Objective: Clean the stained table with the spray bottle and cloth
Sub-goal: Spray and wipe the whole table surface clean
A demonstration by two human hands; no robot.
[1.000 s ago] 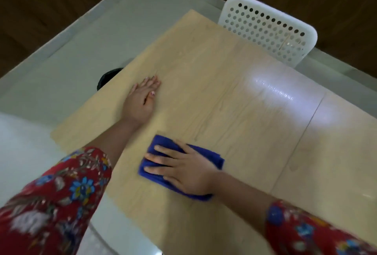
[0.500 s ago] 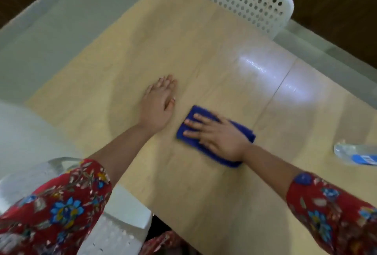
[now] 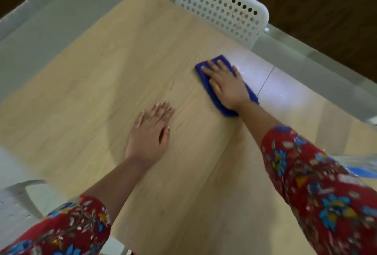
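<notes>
A light wooden table (image 3: 102, 83) fills the view. My right hand (image 3: 226, 84) lies flat with straight fingers on a folded blue cloth (image 3: 206, 75), pressing it onto the tabletop near the far edge, beside a glossy patch. My left hand (image 3: 151, 130) rests palm down on the bare wood, fingers straight, nearer to me and left of the cloth. A clear spray bottle (image 3: 359, 165) with a blue label shows at the right edge, mostly hidden behind my right sleeve.
A white perforated plastic chair (image 3: 222, 7) stands at the table's far side. Another white chair (image 3: 16, 199) shows at the lower left. A seam (image 3: 265, 81) crosses the tabletop to the right of the cloth. Grey floor surrounds the table.
My right hand has slid the blue cloth away from me, past my left hand toward the far edge near the chair. My left hand has stayed flat on the table.
</notes>
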